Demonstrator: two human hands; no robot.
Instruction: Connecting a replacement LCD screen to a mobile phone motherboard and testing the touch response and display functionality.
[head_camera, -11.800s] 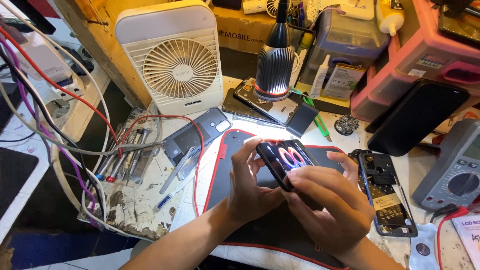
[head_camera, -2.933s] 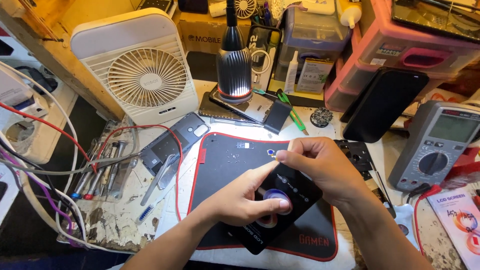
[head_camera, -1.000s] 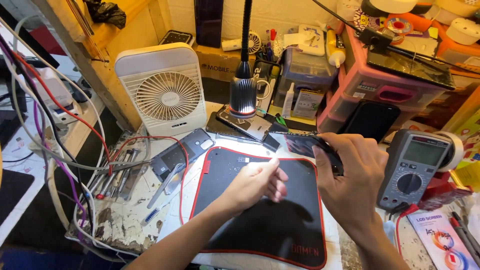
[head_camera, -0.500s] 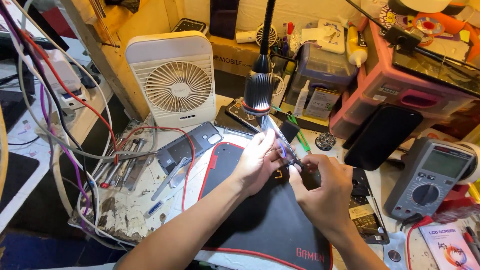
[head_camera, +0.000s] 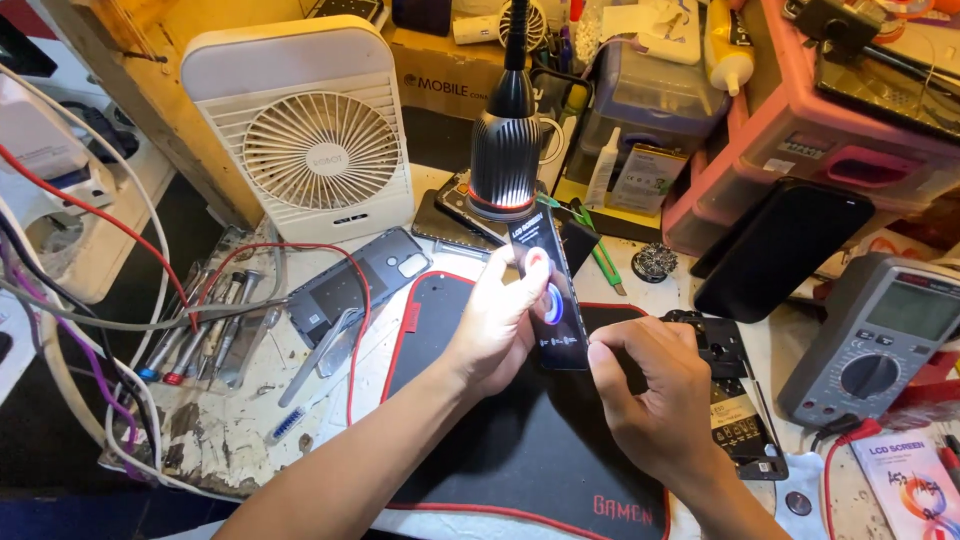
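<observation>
A black smartphone (head_camera: 556, 300) with a lit, colourful screen stands tilted under the lamp, above a black red-edged mat (head_camera: 480, 440). My left hand (head_camera: 500, 315) grips the phone's left edge, its thumb resting on the screen near the top. My right hand (head_camera: 655, 395) pinches the phone's lower right corner between thumb and forefinger. Bright lamp light falls on my left hand's fingers.
A gooseneck lamp (head_camera: 505, 150) hangs just behind the phone. A white desk fan (head_camera: 315, 140) stands back left. A multimeter (head_camera: 880, 335), a dark phone panel (head_camera: 780, 250) and an opened phone frame (head_camera: 735, 400) lie right. Screwdrivers (head_camera: 200, 330), wires and a grey back cover (head_camera: 355, 285) lie left.
The phone has stayed under the lamp, held by both hands. My left thumb now lies on the lit screen, and the view has moved closer to the lamp.
</observation>
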